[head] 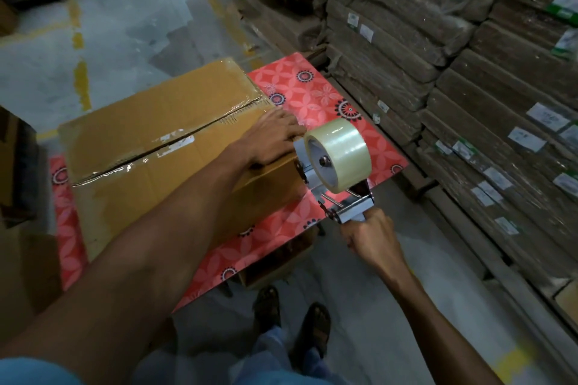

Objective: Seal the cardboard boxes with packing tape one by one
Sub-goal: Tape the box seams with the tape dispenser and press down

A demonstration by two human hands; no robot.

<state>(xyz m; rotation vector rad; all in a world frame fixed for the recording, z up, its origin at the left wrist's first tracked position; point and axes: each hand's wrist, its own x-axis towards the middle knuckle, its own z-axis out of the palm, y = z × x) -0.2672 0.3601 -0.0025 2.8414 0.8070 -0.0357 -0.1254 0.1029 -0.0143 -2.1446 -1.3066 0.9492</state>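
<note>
Head view: cardboard box on patterned worktop, bare worktop strip beyond its right end; left hand flat on the box's right top edge, grip slack, fingertips partly behind the tape dispenser; right hand, grip wrapped round its handle, holds it at that end. Wrapped stacks crowd the right.

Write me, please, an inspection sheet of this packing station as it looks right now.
Surface: red floral table, carrying one box.
Job's things: cardboard box, clear tape shining along its top seam; tape dispenser with a clear roll at the box's right end.
Clutter: a carton under the table.
Hands: left hand rests flat on the box top, fingers straight; right hand grips the dispenser handle.
Cables: nothing seen.
Surroundings: wrapped cardboard stacks to the right; concrete floor with yellow lines.
</note>
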